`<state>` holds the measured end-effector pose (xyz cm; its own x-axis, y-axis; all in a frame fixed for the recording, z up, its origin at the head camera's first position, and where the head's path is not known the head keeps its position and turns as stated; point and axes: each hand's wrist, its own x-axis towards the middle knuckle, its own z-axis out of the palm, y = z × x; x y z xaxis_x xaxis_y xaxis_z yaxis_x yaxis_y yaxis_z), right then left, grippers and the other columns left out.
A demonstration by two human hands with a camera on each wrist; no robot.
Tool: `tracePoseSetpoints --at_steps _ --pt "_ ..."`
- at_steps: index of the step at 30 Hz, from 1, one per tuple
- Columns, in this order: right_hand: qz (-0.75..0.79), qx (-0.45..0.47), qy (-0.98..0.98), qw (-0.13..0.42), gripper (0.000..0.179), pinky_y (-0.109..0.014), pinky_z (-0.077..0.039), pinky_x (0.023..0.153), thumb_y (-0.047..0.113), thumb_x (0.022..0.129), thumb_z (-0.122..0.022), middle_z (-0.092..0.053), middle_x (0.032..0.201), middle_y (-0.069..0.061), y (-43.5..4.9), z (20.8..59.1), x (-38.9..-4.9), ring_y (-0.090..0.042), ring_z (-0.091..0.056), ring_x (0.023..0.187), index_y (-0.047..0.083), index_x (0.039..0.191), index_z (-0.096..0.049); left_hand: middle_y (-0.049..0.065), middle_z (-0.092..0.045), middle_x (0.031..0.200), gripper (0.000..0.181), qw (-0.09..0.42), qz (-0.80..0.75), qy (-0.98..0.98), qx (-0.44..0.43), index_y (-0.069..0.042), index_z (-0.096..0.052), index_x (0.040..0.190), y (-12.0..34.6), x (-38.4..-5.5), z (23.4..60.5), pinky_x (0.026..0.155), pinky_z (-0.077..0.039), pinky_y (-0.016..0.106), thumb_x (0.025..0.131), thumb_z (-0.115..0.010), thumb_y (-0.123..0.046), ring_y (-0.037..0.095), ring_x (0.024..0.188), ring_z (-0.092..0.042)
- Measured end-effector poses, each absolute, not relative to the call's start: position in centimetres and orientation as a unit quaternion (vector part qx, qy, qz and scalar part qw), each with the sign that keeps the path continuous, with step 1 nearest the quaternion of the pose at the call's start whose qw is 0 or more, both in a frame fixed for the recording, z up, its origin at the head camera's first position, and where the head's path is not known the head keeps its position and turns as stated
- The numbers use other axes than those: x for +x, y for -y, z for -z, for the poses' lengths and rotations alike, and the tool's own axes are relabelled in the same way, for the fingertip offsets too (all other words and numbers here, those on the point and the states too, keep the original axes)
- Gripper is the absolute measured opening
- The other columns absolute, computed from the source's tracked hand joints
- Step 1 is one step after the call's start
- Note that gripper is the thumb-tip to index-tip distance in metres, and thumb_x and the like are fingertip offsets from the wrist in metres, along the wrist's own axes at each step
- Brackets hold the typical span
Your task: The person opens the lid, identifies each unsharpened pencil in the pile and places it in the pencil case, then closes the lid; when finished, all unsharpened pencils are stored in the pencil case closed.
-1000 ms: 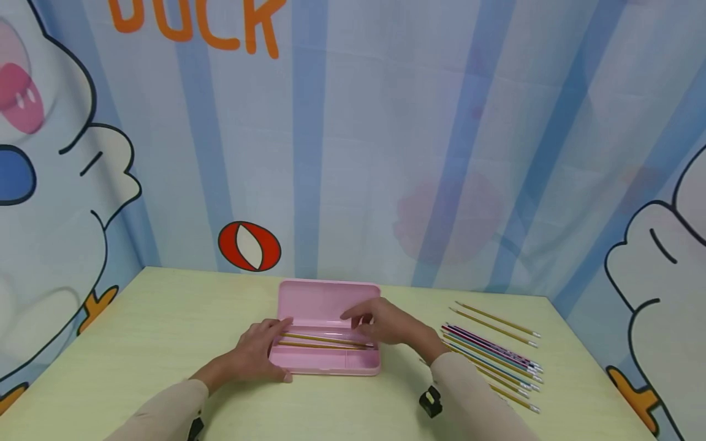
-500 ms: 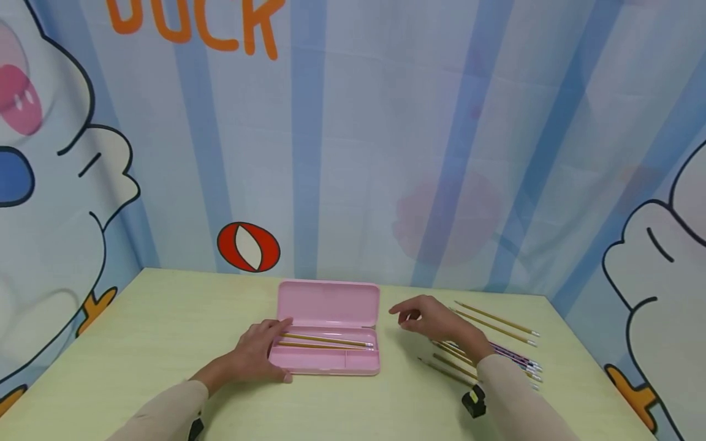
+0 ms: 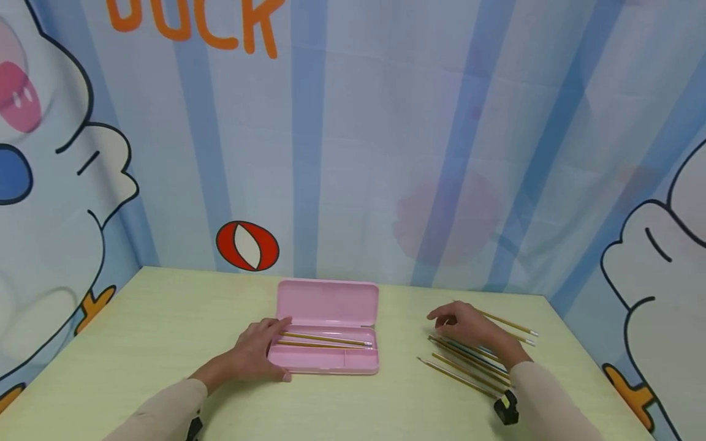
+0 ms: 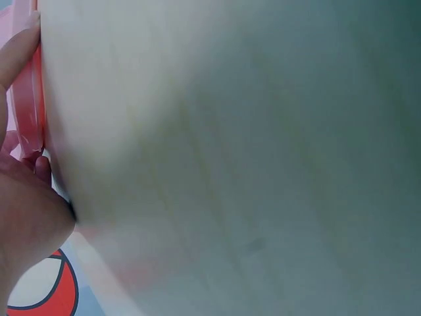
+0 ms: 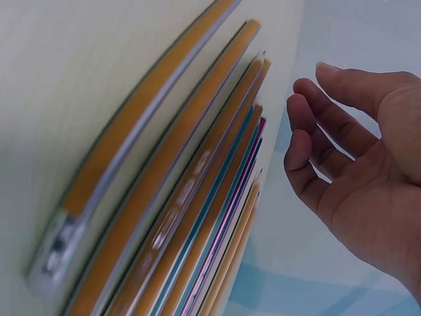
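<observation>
A pink pencil case (image 3: 328, 303) lies on the table with its lid raised. Two yellow pencils (image 3: 325, 338) rest in its long compartment. My left hand (image 3: 255, 350) holds the case by its left end; in the left wrist view the thumb presses one edge of the case (image 4: 27, 108) and other fingers reach round it. Over the loose pencils (image 3: 458, 375) on the right is my right hand (image 3: 469, 324), its fingers loosely bent. The right wrist view shows this hand (image 5: 375, 158) holding nothing, apart from the row of pencils (image 5: 151, 164). It hides part of the pencils in the head view.
The pale yellow table (image 3: 182, 318) ends at a striped blue cloth backdrop (image 3: 358, 153) with cartoon prints. Most loose pencils are yellow; some are blue or dark striped. A small black device (image 3: 506, 407) sits at my right wrist.
My right hand has moved right, from above the pencil case to above the loose pencils. My left hand has stayed on the case, and the two pencils inside have not moved.
</observation>
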<state>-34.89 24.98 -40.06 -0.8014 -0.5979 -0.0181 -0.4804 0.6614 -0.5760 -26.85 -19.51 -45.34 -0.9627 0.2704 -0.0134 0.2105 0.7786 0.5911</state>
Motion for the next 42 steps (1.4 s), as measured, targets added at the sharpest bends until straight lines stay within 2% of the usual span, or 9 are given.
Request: tracePoseSetpoints --at_steps 7,15,27,42 --pt "0.281 -0.272 -0.915 0.096 0.032 -0.034 -0.053 0.076 0.005 0.096 -0.063 -0.069 0.108 -0.019 -27.3 40.3 -34.5 -0.026 -0.065 0.094 -0.009 0.125 -0.062 0.017 -0.043 0.146 0.107 0.042 -0.307 -0.942 0.132 -0.013 -0.035 0.154 19.6 -26.9 45.4 0.109 -0.028 0.064 0.067 -0.091 -0.038 0.038 0.129 -0.037" --pt "0.267 -0.242 -0.930 0.077 0.030 -0.039 -0.054 0.074 0.001 0.095 -0.062 -0.069 0.102 -0.017 -29.2 40.6 -34.1 -0.028 -0.066 0.090 -0.010 0.123 -0.062 0.019 -0.043 0.146 0.107 0.040 -0.308 -0.940 0.142 -0.011 -0.035 0.154 19.6 -26.7 45.1 0.109 -0.028 0.064 0.067 -0.091 -0.037 0.039 0.127 -0.038" --pt "0.249 -0.217 -0.941 0.077 0.029 -0.035 -0.053 0.070 -0.003 0.092 -0.062 -0.068 0.097 -0.011 -31.8 41.5 -34.1 -0.021 -0.064 0.084 -0.008 0.120 -0.064 0.020 -0.042 0.147 0.107 0.042 -0.308 -0.940 0.139 -0.011 -0.035 0.155 19.5 -26.6 45.1 0.110 -0.026 0.065 0.068 -0.091 -0.037 0.041 0.129 -0.037" --pt "0.238 -0.205 -0.947 0.075 0.027 -0.034 -0.053 0.069 -0.004 0.091 -0.063 -0.068 0.098 -0.012 -32.6 41.1 -33.7 -0.022 -0.064 0.085 -0.009 0.117 -0.065 0.017 -0.043 0.147 0.108 0.045 -0.304 -0.942 0.138 -0.013 -0.034 0.155 19.7 -26.8 45.3 0.110 -0.027 0.064 0.068 -0.091 -0.040 0.038 0.129 -0.037"
